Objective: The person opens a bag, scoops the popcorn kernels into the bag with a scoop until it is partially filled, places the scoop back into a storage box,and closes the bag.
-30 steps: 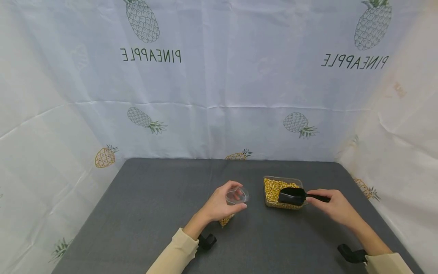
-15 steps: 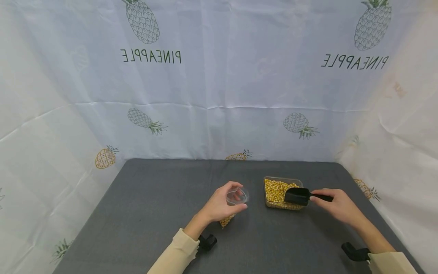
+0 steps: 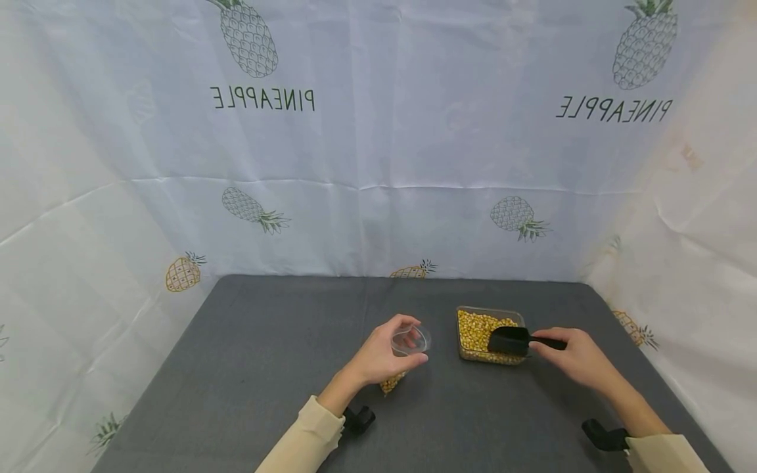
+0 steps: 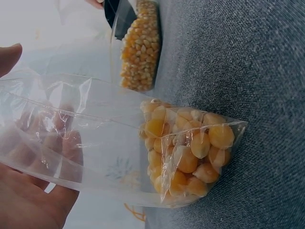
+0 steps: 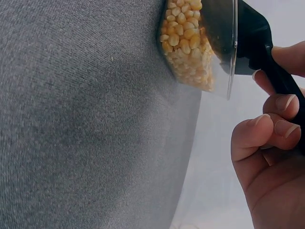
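My left hand [image 3: 381, 351] holds a clear plastic bag [image 3: 411, 339] upright, thumb and fingers curled round its spread mouth. In the left wrist view, corn kernels [image 4: 183, 152] fill the pointed bottom of the bag, which is down at the grey tabletop. To the right, a clear rectangular container [image 3: 491, 359] is full of yellow corn kernels [image 3: 473, 326]. With its fingers and thumb, my right hand [image 3: 576, 357] grips the handle of a black scoop [image 3: 510, 340]. The scoop's head dips inside the container's right side, partly hidden behind the wall in the right wrist view.
A grey cloth-covered table [image 3: 266, 374] lies under everything. White curtains [image 3: 355, 131] printed with pineapples hang behind it and on both sides. Black wrist mounts [image 3: 359, 419] are strapped below each sleeve cuff.
The right hand and scoop shifted slightly right, then back left and a little lower over the kernels. The left hand and bag have stayed in place.
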The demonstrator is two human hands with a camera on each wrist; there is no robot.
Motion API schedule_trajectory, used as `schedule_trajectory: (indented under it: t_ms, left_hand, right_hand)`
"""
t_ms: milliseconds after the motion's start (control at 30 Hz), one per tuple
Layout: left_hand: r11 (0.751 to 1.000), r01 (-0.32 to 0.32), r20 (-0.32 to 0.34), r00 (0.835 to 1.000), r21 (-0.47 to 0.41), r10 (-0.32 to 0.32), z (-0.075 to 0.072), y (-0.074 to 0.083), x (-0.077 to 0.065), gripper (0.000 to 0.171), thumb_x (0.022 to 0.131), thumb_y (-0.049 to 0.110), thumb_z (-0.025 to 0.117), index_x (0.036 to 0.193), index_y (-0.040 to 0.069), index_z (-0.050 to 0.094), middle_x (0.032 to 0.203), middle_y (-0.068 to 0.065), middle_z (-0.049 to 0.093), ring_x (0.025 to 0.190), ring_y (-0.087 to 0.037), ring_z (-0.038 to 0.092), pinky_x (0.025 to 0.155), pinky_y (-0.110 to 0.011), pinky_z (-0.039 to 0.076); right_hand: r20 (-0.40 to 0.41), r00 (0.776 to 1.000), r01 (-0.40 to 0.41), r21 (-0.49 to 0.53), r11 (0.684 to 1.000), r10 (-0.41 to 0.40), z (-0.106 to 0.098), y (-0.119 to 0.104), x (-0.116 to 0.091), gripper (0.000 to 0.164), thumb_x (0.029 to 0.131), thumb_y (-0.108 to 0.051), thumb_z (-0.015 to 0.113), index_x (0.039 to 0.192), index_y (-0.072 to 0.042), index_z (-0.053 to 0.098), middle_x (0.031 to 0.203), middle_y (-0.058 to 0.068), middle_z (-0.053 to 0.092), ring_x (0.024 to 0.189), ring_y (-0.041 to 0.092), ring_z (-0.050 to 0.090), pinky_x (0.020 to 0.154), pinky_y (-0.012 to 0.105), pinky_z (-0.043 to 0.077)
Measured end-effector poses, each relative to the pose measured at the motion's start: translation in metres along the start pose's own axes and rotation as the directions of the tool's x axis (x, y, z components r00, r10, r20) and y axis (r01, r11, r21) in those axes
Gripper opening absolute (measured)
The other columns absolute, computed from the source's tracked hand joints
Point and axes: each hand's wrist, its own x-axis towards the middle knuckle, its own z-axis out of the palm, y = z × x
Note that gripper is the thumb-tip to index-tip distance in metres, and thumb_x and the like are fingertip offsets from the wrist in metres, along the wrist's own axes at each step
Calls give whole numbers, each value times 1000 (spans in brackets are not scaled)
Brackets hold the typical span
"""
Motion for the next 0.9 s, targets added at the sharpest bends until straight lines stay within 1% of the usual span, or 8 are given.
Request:
schedule_trajectory:
  t_ms: [267, 500, 633, 733, 900]
  left_hand:
    - [1000, 10, -3, 1000, 6, -10, 0, 0, -1, 53, 94, 26, 76, 137, 6, 53, 117, -13, 65, 102, -15, 65, 87, -29, 56]
    - [1000, 11, -4, 1000, 11, -11, 0, 0, -1, 53, 94, 26, 76, 137, 5, 53, 118, -11, 65, 102, -15, 65, 87, -29, 56]
    - [1000, 5, -5, 1000, 16, -5, 0, 0, -1, 53, 94, 26, 76, 137, 5, 53, 118, -13, 65, 101, -15, 65, 87, -29, 56]
    - [1000, 5, -2, 1000, 15, -5, 0, 0, 0, 54, 94, 27, 76, 138, 6, 53, 119, -14, 65, 101, -15, 65, 87, -28, 56]
    - [1000, 9, 1, 1000, 17, -9, 0, 0, 0, 56, 95, 28, 75, 139, 3, 52, 120, -14, 65, 102, -15, 65, 87, -29, 56]
  right_hand:
    - [-16, 1000, -11, -1, 1000, 11, 9, 0, 3, 35, 99, -26, 69, 120, 2, 72, 119, 27, 68, 108, 48, 63, 81, 59, 54]
    - [-28, 999, 20, 17, 1000, -19, 15, 1, 5, 34, 99, -24, 69, 120, 2, 72, 119, 28, 67, 108, 49, 63, 82, 60, 54]
    - [-33, 999, 28, 29, 999, -27, 18, 3, 6, 34, 99, -24, 69, 121, 2, 72, 120, 28, 67, 108, 49, 63, 82, 61, 53]
    - [-32, 999, 20, 37, 999, -19, 21, 4, 6, 35, 99, -24, 69, 122, 3, 71, 121, 29, 66, 110, 51, 62, 83, 62, 53]
    - [-25, 1000, 3, 56, 998, -2, 23, 6, 6, 36, 100, -25, 68, 123, 3, 71, 123, 30, 65, 112, 52, 60, 84, 61, 53]
